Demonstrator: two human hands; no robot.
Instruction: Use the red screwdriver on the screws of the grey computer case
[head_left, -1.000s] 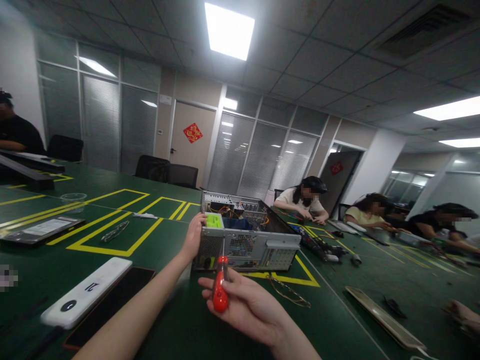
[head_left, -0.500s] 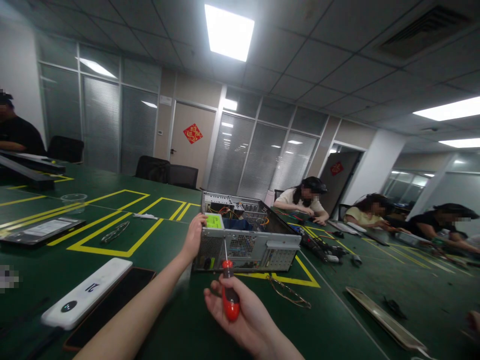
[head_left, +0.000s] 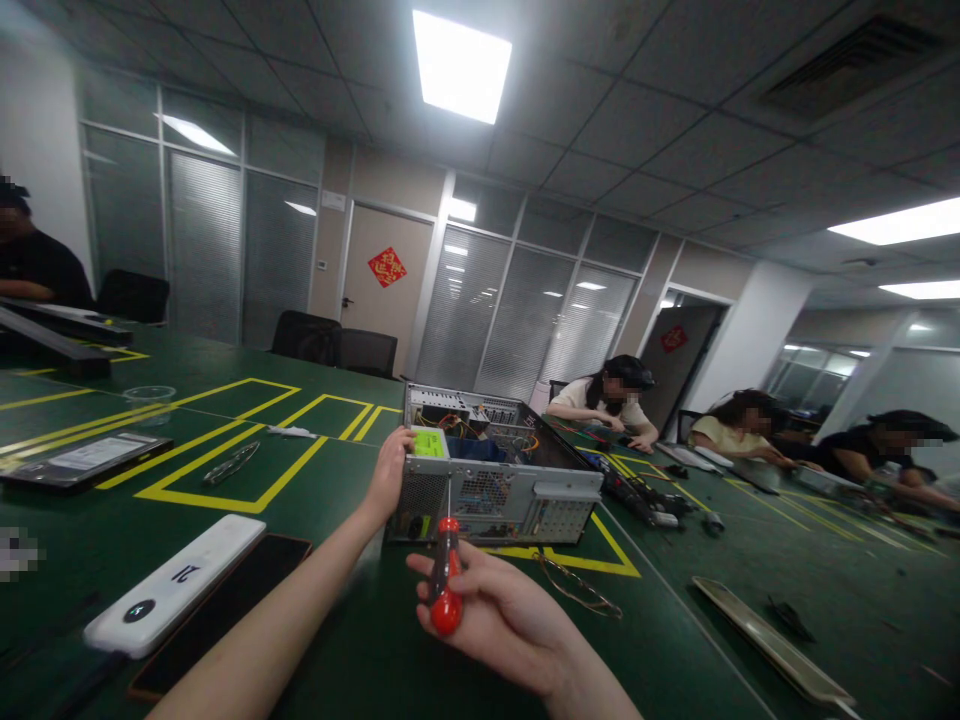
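Observation:
An opened computer case lies on the green table, its back panel towards me. Inside its left end sits a power supply with a yellow-green label, amid cables. My left hand is closed on the case's left side, fingertips over the top edge at the power supply. In my right hand is a red and black screwdriver, held by the handle between thumb and fingers. Its shaft points up at the back panel, below the power supply's right edge. Whether the tip sits in a screw is too small to tell.
To my left lie a white power bank, a dark phone, a hard drive and a plastic cup. Right of the case are a loop of wire, a pile of dark parts and a long metal piece. Several people sit around.
The screwdriver's handle has swung slightly left and up, and my right hand has turned with its fingers further under the handle. My left hand has stayed on the case.

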